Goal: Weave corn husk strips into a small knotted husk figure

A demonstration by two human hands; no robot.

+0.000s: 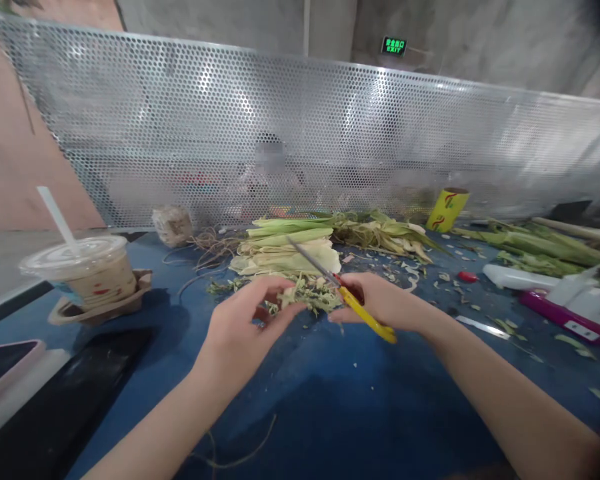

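Observation:
My left hand [247, 327] is curled, thumb and fingers closing on a pale green dried plant sprig [300, 293] just over the blue table. Small leafy bits of the same kind lie around and under its fingertips. In my right hand [380, 303] is a pair of scissors [363, 313] with yellow handles, red near the pivot, their grey blades pointing up and left. The blades look nearly together. Just beyond both hands lies a stack of pale green corn husks [290, 247], with more dried, crumpled husks [380, 233] to its right.
A lidded drink cup [95, 273] with a straw stands left in a cardboard holder. Twine [213, 247], a yellow tube [447, 210], a purple glue gun-like tool or power strip [570, 320] and plant scraps lie about. A perforated metal screen [180, 120] rises behind; a person is beyond it.

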